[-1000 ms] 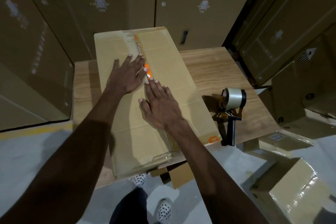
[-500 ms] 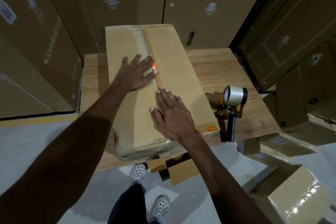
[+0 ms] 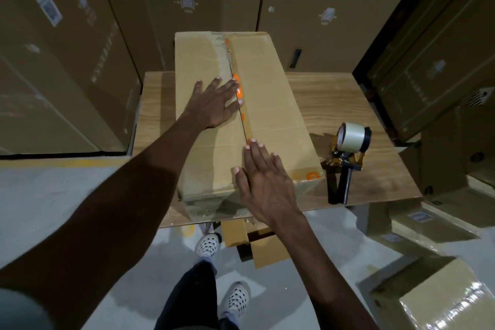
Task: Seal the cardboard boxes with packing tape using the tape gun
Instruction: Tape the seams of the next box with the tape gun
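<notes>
A long cardboard box lies lengthwise on a wooden table, its two top flaps meeting along a centre seam with orange marks. My left hand lies flat on the left flap, fingers spread up to the seam. My right hand rests flat on the right flap near the box's front end. The tape gun, with a clear tape roll and black handle, lies on the table to the right of the box, untouched.
Tall cardboard cartons wall in the table at the back, left and right. Smaller sealed boxes sit on the grey floor at the right. Cardboard scraps lie under the table's front edge, near my feet.
The view has shifted so the box and table sit further away and more centred. Both hands stay flat on the flaps; the right hand has slid back toward the box's front end.
</notes>
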Available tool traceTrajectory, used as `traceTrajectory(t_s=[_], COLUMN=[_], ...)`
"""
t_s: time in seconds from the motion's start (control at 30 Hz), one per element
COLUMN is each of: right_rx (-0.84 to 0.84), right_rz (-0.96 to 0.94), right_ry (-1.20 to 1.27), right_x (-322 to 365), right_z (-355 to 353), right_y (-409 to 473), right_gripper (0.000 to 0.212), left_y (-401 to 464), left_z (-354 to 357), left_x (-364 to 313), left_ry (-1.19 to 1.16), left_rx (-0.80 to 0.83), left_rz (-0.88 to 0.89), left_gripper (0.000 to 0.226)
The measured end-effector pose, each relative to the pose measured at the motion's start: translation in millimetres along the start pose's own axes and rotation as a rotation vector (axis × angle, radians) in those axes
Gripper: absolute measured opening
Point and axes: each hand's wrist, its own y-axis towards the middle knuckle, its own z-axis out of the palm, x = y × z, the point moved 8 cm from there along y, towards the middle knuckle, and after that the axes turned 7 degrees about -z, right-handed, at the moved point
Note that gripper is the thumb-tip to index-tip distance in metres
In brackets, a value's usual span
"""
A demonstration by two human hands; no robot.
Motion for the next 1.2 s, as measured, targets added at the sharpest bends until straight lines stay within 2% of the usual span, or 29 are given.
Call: traceTrajectory(t_s=[0.13,0.33,0.43,0.63,0.77,0.93,1.1,1.2], right_rx=[-0.098,-0.11,-0.176,-0.248,-0.251,-0.214,-0.142,-0.108], right_rz=[0.0,0.006,0.027,0.059,0.068,0.1,0.118,0.14], right_ry=[-0.032,-0.019,-0.006,0.136,0.173,0.13,0.053,0.04], right_x=[-3,3,9,7,-10,-28,-30,-26], right_z=[3,5,8,8,0,-14,-20,-12], right_y=[-1,-9,-43,-59,-40,4,55,63], right_gripper=[0.063,0.065,0.063,0.063,0.064,0.055,0.057,0.068], left_y=[-12,-33,-33,-39,-52,-83,-114,-116], left_z=[8,8,7,7,4,1,2,-3], left_x=[-9,-15,-18,-6,10,39,59,61], left_ry=[-0.002,-0.008,-0.001,-0.043,-0.075,-0.056,-0.031,0.023], left_rx=[0.069,0.045,0.031,0.031,0.026,0.013,-0.019,-0.084], left_rz=[-0.057,-0.002,0.004,-0.033,-0.167,-0.343,-0.411,-0.408], left_gripper=[0.07,0.072,0.073,0.078,0.086,0.1,0.102,0.1])
